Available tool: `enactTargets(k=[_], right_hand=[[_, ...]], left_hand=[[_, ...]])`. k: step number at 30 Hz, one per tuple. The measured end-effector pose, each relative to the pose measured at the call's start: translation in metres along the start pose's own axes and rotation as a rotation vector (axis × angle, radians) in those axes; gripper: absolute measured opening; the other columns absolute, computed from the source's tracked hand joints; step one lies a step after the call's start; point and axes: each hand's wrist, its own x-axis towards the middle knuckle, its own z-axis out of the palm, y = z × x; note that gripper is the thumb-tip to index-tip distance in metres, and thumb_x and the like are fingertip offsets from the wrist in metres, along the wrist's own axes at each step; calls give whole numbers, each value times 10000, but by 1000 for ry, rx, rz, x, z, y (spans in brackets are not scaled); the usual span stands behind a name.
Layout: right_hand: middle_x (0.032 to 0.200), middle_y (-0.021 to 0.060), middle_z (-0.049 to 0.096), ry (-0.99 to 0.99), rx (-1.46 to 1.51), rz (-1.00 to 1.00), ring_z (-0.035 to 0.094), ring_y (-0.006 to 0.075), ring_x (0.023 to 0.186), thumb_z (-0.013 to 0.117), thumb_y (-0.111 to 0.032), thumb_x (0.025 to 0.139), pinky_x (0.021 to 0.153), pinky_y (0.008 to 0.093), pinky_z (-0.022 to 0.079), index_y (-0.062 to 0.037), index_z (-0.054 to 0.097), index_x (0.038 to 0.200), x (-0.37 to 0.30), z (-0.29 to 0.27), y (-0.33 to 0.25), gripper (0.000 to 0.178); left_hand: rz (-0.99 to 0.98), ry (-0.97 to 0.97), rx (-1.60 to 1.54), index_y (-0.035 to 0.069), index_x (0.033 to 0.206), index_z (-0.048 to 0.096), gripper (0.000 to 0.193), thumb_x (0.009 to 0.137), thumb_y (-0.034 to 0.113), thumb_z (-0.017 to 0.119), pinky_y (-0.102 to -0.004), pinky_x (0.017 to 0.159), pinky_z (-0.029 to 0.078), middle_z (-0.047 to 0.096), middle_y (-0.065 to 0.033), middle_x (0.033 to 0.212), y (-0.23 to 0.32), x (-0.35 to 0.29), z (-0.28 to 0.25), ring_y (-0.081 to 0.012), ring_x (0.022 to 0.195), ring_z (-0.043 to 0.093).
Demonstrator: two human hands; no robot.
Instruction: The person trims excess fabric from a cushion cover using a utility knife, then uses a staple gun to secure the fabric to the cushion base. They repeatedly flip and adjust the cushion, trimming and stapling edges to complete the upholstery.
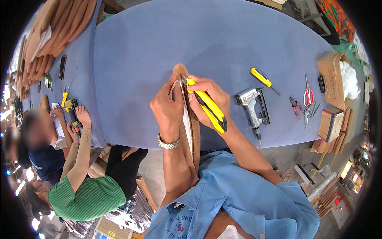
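Note:
A long, narrow brown upholstered piece runs from my chest up to the middle of the table, its rounded end farthest from me. Down its length shows a white strip. My left hand, with a metal watch on the wrist, is closed on its left edge near the far end, fingertips pinching the material. My right hand is wrapped round a yellow-and-black utility knife. The knife's tip meets the piece just beside my left fingers; the blade itself is too small to make out clearly.
On the blue table, a silver staple gun, yellow screwdriver, scissors and pliers lie right. Beyond stands a cardboard box with white stuffing. Two co-workers, one in a green shirt, work left, near stacked brown pieces.

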Motion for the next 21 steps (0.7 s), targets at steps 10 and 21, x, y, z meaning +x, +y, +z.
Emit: enactTargets(k=[10, 21], right_hand=[[1094, 191, 742, 34, 44, 23, 746, 298, 931, 743, -6, 840, 778, 342, 599, -43, 683, 1007, -4, 1, -4, 181], [1137, 203, 736, 100, 42, -15, 749, 291, 963, 764, 6, 832, 797, 328, 605, -34, 713, 1038, -15, 10, -1, 216]], left_hand=[[6, 56, -4, -13, 1119, 775, 241, 930, 128, 727, -303, 603, 540, 784, -178, 895, 0, -1, 4, -160, 650, 721], [80, 103, -26, -9, 1081, 776, 209, 924, 117, 722, -316, 642, 570, 776, -176, 849, -8, 3, 7, -203, 704, 761]])
